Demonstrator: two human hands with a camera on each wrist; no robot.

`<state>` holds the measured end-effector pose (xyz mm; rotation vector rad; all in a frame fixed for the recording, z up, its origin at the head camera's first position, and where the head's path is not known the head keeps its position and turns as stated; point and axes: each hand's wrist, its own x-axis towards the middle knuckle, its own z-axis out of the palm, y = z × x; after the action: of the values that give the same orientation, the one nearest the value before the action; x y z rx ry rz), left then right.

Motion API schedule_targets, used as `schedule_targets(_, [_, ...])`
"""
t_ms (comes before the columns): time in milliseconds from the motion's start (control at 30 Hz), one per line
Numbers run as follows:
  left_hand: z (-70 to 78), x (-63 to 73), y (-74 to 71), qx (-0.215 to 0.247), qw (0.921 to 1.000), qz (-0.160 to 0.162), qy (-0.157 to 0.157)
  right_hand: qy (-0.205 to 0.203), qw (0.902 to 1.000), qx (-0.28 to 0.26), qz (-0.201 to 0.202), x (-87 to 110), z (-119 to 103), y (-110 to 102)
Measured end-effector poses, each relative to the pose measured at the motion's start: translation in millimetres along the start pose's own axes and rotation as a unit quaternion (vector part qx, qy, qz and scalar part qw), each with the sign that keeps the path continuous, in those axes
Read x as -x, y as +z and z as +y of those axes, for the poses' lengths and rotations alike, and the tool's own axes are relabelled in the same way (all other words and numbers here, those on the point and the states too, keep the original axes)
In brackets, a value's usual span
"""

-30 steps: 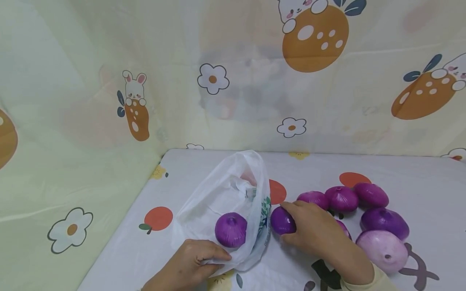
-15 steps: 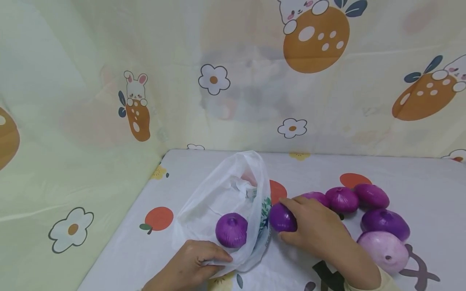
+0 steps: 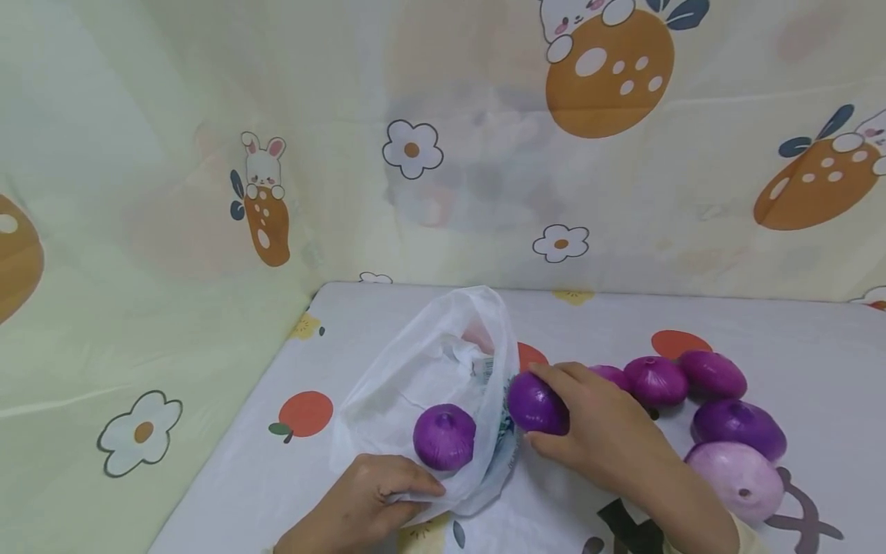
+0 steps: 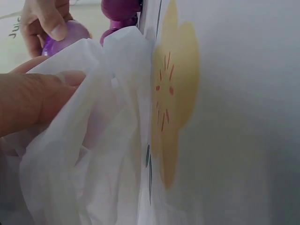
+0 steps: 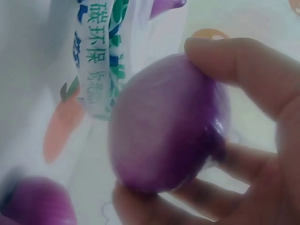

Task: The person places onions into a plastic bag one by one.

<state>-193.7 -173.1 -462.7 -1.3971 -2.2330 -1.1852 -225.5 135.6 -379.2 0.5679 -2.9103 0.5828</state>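
Observation:
A white plastic bag (image 3: 394, 385) lies with its mouth spread, and a purple onion (image 3: 444, 437) sits inside it. My left hand (image 3: 367, 500) pinches the bag's near rim between thumb and fingers; in the left wrist view the thin film (image 4: 108, 154) bunches below them. With fingers and thumb curled round it, my right hand (image 3: 595, 431) holds another purple onion (image 3: 537, 404) just right of the bag's opening, overlapping its edge in the head view. Up close in the right wrist view, that onion (image 5: 164, 126) is glossy, with green print on the bag (image 5: 101, 61) behind it.
Several more onions stand in a curve on the right, among them a dark purple one (image 3: 739, 428) and a pale pink one (image 3: 737, 478). The table has a white printed cloth (image 3: 249, 469). A patterned curtain (image 3: 471, 192) rises behind and on the left.
My right hand, holding its onion, has risen and come slightly closer to the bag's opening. The left hand keeps its hold on the rim; the whole head view has shifted a little.

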Motion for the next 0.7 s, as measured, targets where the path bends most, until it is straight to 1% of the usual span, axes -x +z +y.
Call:
schedule_targets(100, [-1.1, -0.8, 0.3, -0.014, 0.9997, 0.005, 0.019, -0.007, 0.9998, -0.018, 0.005, -0.3, -2, -1])
schedule_targets(367, [-0.4, -1.2, 0.8, -0.012, 0.9999, -0.002, 0.003, -0.043, 0.9967, -0.06, 0.036, -6.8, -16, -2])
schedule_targets(500, [-0.5, -1.4, 0.7, -0.012, 0.9999, -0.001, 0.005, -0.067, 0.9938, -0.07, 0.055, -11.9, -24, -4])
schedule_targets(700, [-0.9, -1.7, 0.3, -0.007, 0.9999, 0.001, 0.009, -0.087, 0.9912, -0.083, 0.055, -21.3, -36, -4])
